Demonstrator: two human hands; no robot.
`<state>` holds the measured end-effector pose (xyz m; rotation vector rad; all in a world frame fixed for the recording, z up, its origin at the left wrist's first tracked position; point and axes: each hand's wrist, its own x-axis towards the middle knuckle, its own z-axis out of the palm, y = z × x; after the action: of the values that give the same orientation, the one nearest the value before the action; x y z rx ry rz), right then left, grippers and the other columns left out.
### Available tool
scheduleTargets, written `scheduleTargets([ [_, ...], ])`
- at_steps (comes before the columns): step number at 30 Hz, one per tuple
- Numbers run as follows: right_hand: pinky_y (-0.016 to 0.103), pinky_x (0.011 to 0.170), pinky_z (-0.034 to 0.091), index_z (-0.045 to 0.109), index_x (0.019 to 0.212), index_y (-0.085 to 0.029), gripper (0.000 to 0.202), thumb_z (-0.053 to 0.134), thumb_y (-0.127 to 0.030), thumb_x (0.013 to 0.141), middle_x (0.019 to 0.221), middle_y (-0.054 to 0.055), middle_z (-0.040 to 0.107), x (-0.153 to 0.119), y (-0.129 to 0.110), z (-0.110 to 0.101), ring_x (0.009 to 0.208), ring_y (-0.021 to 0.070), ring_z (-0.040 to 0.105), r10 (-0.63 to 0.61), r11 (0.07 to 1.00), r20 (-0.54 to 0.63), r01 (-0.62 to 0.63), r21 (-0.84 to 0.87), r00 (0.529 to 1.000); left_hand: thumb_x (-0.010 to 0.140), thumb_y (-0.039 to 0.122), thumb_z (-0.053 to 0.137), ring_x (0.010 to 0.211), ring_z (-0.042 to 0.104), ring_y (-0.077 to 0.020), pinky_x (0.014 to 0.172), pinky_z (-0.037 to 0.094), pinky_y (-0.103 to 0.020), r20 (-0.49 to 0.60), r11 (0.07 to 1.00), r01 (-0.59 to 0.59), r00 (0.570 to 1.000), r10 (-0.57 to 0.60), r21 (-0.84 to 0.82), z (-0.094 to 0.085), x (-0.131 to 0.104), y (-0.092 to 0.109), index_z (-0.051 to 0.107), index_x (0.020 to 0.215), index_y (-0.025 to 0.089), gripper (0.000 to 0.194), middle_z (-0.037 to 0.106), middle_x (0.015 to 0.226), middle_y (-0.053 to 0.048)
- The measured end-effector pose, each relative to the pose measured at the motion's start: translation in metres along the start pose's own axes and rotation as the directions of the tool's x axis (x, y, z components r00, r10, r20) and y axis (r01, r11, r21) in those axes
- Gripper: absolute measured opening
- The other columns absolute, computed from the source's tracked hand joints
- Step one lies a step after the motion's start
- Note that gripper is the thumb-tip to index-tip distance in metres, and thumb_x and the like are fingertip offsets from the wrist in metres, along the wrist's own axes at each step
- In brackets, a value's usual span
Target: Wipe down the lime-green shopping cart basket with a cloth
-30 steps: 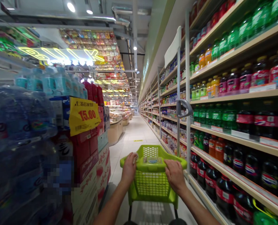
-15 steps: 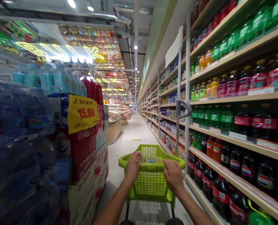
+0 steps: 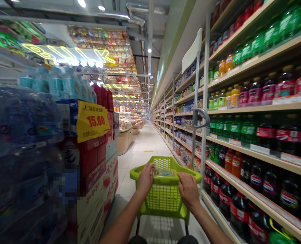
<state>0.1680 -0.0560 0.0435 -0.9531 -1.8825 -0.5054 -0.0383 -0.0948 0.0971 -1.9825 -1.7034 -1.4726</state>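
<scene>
Evidently both hands share the handle point(image 3: 165, 180) of the green shopping cart point(image 3: 164, 200), one towards each side, which would balance a push and make the cart easier to keep straight. The left hand point(image 3: 145, 178) is mostly closed, its fingers curled over the bar, with a pale crumpled scrap point(image 3: 153, 168) at its fingers. That scrap looks light and soft, perhaps tissue, so it can probably share the grip without loosening it; its exact hold is unclear. The right hand point(image 3: 188, 191) is partly closed, the fingers bent over the bar and the palm turned down; the thumb is hard to make out. Such a loose hook seems enough for steering, since the cart carries its own weight.

Between the hands, a clear-covered panel point(image 3: 167, 173) sits at the middle of the handle, leaving the ends for gripping. The cart is directly ahead of the person, its lattice basket below and beyond the hands.

To the right of the right hand, soda bottles point(image 3: 268, 184) stand upright in rows, labels outward, presumably for easy reading. Left of the left hand, a yellow price sign point(image 3: 92, 122) hangs against stacked cartons point(image 3: 93, 162), facing the aisle point(image 3: 142, 135) where passers-by can see it.
</scene>
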Motion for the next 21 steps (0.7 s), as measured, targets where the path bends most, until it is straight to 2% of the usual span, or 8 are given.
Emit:
scheduleTargets([
  [2, 0.043, 0.098, 0.025, 0.054, 0.110, -0.018, 0.034, 0.038, -0.017, 0.080, 0.108, 0.007, 0.061, 0.000, -0.004, 0.002, 0.105, 0.0213, 0.050, 0.016, 1.000, -0.021, -0.016, 0.002, 1.000, 0.072, 0.004, 0.044, 0.092, 0.056, -0.0175, 0.086, 0.045, -0.037, -0.024, 0.995, 0.096, 0.995, -0.096, -0.002, -0.010, 0.004, -0.006, 0.059, 0.090, 0.016, 0.026, 0.060, 0.096, -0.007],
  [4, 0.044, 0.098, 0.025, 0.054, 0.110, -0.018, 0.034, 0.038, -0.017, 0.080, 0.107, 0.007, 0.061, 0.000, -0.006, 0.004, 0.104, 0.0216, 0.051, 0.024, 1.000, -0.033, -0.024, 0.001, 0.999, 0.072, 0.005, 0.045, 0.089, 0.057, -0.0176, 0.084, 0.046, -0.037, -0.039, 0.992, 0.115, 0.992, -0.117, -0.047, -0.006, 0.005, 0.004, 0.060, 0.086, 0.016, 0.022, 0.061, 0.092, -0.006],
  [8, 0.044, 0.097, 0.027, 0.053, 0.111, -0.018, 0.035, 0.038, -0.016, 0.079, 0.107, 0.007, 0.061, 0.000, -0.005, 0.005, 0.103, 0.0220, 0.051, 0.007, 1.000, -0.033, -0.007, -0.010, 0.999, 0.069, 0.002, 0.047, 0.093, 0.056, -0.0159, 0.086, 0.045, -0.034, -0.026, 0.967, -0.053, 0.999, 0.048, -0.247, 0.028, 0.002, 0.048, 0.060, 0.086, 0.018, 0.027, 0.062, 0.095, -0.005],
  [10, 0.044, 0.096, 0.028, 0.053, 0.112, -0.019, 0.036, 0.038, -0.016, 0.079, 0.107, 0.007, 0.061, 0.000, -0.002, 0.005, 0.103, 0.0221, 0.051, -0.003, 1.000, -0.030, 0.002, -0.013, 1.000, 0.068, 0.001, 0.047, 0.090, 0.056, -0.0152, 0.084, 0.046, -0.034, -0.019, 0.958, -0.090, 0.996, 0.088, -0.274, 0.039, 0.001, 0.061, 0.060, 0.087, 0.020, 0.030, 0.063, 0.092, -0.003],
  [12, 0.044, 0.096, 0.028, 0.052, 0.112, -0.020, 0.036, 0.039, -0.017, 0.079, 0.107, 0.006, 0.061, -0.001, 0.001, 0.004, 0.103, 0.0220, 0.052, -0.013, 1.000, -0.027, 0.012, -0.015, 1.000, 0.069, 0.003, 0.048, 0.092, 0.056, -0.0163, 0.085, 0.046, -0.037, -0.006, 0.975, -0.086, 0.996, 0.087, -0.206, 0.038, 0.000, 0.058, 0.061, 0.085, 0.020, 0.027, 0.062, 0.094, -0.003],
  [17, 0.043, 0.097, 0.027, 0.053, 0.111, -0.019, 0.035, 0.039, -0.017, 0.079, 0.107, 0.006, 0.061, -0.001, -0.003, 0.003, 0.104, 0.0217, 0.051, -0.012, 1.000, -0.037, 0.012, -0.020, 0.999, 0.069, 0.010, 0.054, 0.106, 0.051, -0.0211, 0.092, 0.042, -0.040, 0.044, 0.998, -0.060, 0.997, 0.061, -0.034, 0.013, -0.003, 0.029, 0.061, 0.087, 0.019, 0.021, 0.057, 0.110, -0.009],
  [19, 0.044, 0.097, 0.026, 0.053, 0.110, -0.018, 0.034, 0.039, -0.016, 0.079, 0.107, 0.007, 0.061, 0.000, -0.005, 0.004, 0.104, 0.0221, 0.051, 0.012, 1.000, -0.048, -0.013, -0.021, 0.999, 0.072, 0.013, 0.053, 0.111, 0.048, -0.0221, 0.095, 0.040, -0.041, 0.075, 0.995, -0.101, 0.992, 0.102, -0.012, 0.010, -0.007, 0.028, 0.061, 0.090, 0.018, 0.020, 0.054, 0.115, -0.010],
  [21, 0.044, 0.097, 0.026, 0.054, 0.109, -0.018, 0.034, 0.039, -0.016, 0.078, 0.107, 0.008, 0.061, 0.000, -0.006, 0.004, 0.104, 0.0223, 0.051, 0.024, 0.999, -0.048, -0.025, -0.021, 0.999, 0.073, 0.016, 0.052, 0.114, 0.045, -0.0234, 0.097, 0.038, -0.043, 0.120, 0.981, -0.196, 0.974, 0.193, 0.010, 0.013, -0.011, 0.029, 0.060, 0.093, 0.018, 0.022, 0.051, 0.120, -0.011],
])
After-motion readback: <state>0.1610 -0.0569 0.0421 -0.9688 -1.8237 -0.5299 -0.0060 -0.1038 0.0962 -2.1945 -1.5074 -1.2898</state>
